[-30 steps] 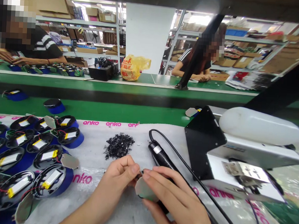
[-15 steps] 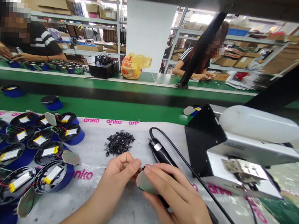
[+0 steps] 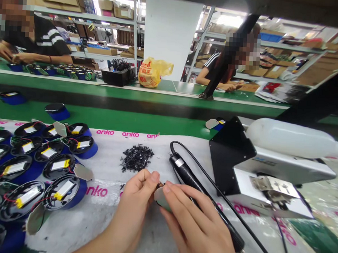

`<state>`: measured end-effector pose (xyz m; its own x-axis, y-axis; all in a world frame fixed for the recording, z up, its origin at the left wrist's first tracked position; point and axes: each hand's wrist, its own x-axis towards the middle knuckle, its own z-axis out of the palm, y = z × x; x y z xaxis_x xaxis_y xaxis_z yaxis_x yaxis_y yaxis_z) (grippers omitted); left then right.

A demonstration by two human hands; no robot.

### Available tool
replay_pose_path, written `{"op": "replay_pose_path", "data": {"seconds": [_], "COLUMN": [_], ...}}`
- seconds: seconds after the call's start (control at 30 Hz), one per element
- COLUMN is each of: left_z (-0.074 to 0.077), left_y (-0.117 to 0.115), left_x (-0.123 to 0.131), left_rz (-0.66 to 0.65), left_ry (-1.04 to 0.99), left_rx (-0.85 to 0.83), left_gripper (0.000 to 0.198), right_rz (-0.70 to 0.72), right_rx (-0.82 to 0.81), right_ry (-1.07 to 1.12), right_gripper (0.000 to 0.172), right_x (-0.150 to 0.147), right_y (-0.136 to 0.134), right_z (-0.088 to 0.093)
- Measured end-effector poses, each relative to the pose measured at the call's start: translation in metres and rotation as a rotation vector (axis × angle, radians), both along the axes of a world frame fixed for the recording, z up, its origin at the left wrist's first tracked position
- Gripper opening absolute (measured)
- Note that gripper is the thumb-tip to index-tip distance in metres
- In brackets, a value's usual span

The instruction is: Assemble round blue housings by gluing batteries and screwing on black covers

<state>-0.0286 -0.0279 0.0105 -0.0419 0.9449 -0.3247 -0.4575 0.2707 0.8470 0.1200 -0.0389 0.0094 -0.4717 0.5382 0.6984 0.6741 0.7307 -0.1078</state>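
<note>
A pale, flat, cut-cornered plate [image 3: 163, 198] is pinched in my right hand [image 3: 200, 222], its fingers lying over the near side and covering part of it. At the plate's far left edge, my left hand [image 3: 135, 202] has thumb and forefinger pressed together; whatever is between them is too small and hidden to name. Just beyond my hands lies a pile of small black pieces [image 3: 137, 157]. Under and beside my right hand rests a black corded electric screwdriver [image 3: 187, 174]. Several blue round housings [image 3: 92, 149] with white batteries and red wires stand at the left.
A silver and black machine [image 3: 279, 189] with a white bottle [image 3: 293, 136] on top occupies the right. White printed sheeting [image 3: 106, 180] covers the bench. Beyond, on a green belt, sit a few housings [image 3: 57, 111]. Two co-workers work across it, near a yellow bag [image 3: 151, 73].
The view has shifted slightly. Both hands stay together at the plate, with only small finger movement, and the plate shows a little less.
</note>
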Motion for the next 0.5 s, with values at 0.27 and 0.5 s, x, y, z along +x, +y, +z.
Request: {"op": "replay_pose_path", "data": {"seconds": [0.27,0.5], "left_z": [0.009,0.021], "left_y": [0.001,0.003], "left_x": [-0.009,-0.026], "left_rz": [-0.101,-0.328], "left_ry": [0.349,0.669], "left_rx": [0.224,0.475], "left_gripper": [0.037,0.013], "right_rz": [-0.004,-0.033], "right_rx": [-0.074,-0.313], "right_ry": [-0.01,-0.009], "right_gripper": [0.032,0.044], "right_x": [0.003,0.032], "right_y": [0.004,0.016], "right_z": [0.004,0.022]}}
